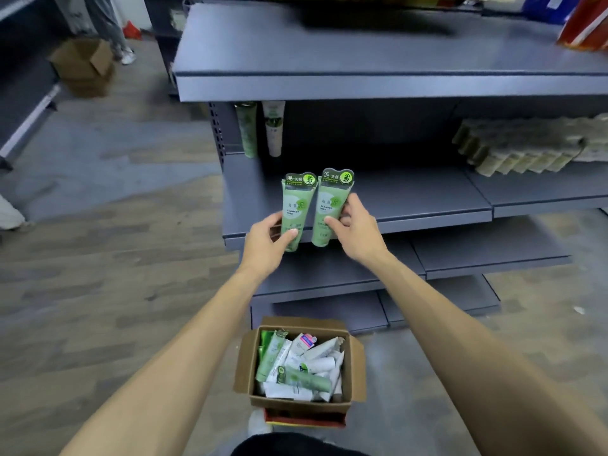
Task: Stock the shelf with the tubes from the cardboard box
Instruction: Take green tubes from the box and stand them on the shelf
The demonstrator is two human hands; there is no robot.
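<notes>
My left hand (266, 240) grips a green tube (293, 205) held upright at the front edge of the grey shelf (411, 199). Beside it, my right hand (357, 225) grips a second, matching green tube (330, 205), also upright. The two tubes stand side by side, nearly touching. At the back left of that shelf stand a green tube (248, 130) and a white tube (273, 130). On the floor below, the open cardboard box (245, 363) holds several green and white tubes in a loose pile.
Pale packets (526, 146) are stacked on the same shelf at the right. A wide grey shelf (362, 51) juts out above. Lower shelves (477, 255) step out beneath. Another cardboard box (84, 60) and a person's legs (112, 28) are at the far left on the floor.
</notes>
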